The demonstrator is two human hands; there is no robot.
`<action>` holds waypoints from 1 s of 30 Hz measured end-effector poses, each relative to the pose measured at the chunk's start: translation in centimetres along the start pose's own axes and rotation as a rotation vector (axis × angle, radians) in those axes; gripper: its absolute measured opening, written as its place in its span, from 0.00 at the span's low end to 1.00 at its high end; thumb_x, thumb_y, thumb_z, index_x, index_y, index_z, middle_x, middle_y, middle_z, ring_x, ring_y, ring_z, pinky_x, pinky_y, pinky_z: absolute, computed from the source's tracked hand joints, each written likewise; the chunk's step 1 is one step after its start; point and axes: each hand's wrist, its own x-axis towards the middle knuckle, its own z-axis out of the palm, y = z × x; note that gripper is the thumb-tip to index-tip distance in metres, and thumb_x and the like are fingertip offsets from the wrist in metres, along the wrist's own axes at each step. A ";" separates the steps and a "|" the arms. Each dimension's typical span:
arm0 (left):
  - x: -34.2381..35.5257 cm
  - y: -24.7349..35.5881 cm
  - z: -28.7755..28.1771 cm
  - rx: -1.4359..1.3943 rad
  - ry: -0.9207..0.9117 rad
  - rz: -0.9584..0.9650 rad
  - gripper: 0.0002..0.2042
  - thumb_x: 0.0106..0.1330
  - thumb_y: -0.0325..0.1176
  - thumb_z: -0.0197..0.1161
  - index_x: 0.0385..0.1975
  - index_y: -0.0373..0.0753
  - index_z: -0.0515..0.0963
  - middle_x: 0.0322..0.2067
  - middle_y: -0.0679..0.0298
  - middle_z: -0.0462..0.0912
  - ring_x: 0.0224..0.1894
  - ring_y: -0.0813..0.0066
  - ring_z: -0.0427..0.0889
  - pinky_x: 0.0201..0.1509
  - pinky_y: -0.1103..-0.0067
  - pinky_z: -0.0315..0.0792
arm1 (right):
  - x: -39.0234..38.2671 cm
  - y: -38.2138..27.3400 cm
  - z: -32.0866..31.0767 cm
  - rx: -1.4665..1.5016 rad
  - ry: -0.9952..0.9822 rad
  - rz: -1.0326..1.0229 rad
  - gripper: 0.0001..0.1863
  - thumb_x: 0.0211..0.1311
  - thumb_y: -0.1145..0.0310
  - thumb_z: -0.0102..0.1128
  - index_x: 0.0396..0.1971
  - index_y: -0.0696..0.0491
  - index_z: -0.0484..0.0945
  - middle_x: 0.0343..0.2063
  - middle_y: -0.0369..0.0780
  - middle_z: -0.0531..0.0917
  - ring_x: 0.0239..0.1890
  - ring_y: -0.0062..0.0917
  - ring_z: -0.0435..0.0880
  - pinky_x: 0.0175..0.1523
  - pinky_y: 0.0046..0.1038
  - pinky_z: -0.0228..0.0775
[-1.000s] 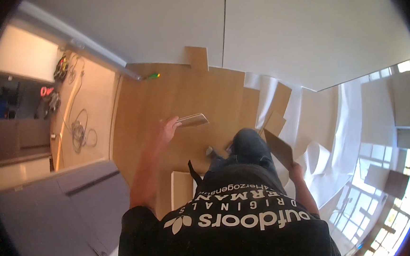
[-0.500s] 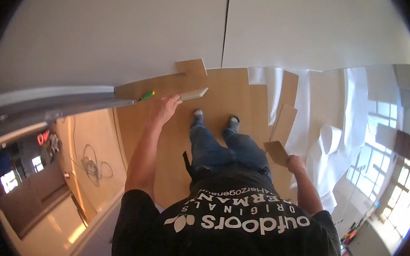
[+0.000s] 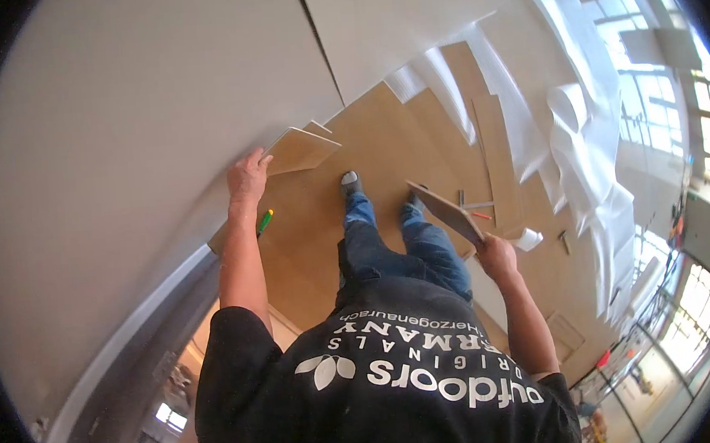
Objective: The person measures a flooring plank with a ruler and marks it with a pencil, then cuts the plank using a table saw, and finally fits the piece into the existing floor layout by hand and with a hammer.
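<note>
My left hand [image 3: 249, 177] grips the edge of a short wood-coloured floorboard piece [image 3: 305, 151], held out close to the white wall. A smaller board piece [image 3: 318, 128] shows partly behind it. My right hand [image 3: 497, 258] is closed on the end of another floorboard piece [image 3: 447, 213], tilted in front of my right foot. Below my left hand, a green-handled screwdriver [image 3: 265, 220] lies by the wall. Under my feet spreads a wood-coloured plank floor [image 3: 382, 141].
Loose planks [image 3: 496, 158] lie at the right on white sheet underlay [image 3: 513, 128], which curls up farther right. A metal square [image 3: 477, 205], a red stick-like tool [image 3: 481, 216] and a hammer [image 3: 565, 242] rest there. A dark door frame [image 3: 145, 392] stands at lower left.
My view has turned to the right. My left hand has carried its board closer to the wall. The right hand's board has swung forward, and tools on the right now show.
</note>
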 end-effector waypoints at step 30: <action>-3.0 26.8 11.4 0.023 -0.455 0.222 0.13 0.69 0.42 0.58 0.46 0.42 0.77 0.37 0.52 0.85 0.41 0.48 0.84 0.44 0.57 0.77 | -1.4 6.8 19.7 0.252 -0.510 -0.270 0.21 0.71 0.50 0.47 0.44 0.52 0.79 0.40 0.51 0.83 0.44 0.48 0.82 0.50 0.46 0.75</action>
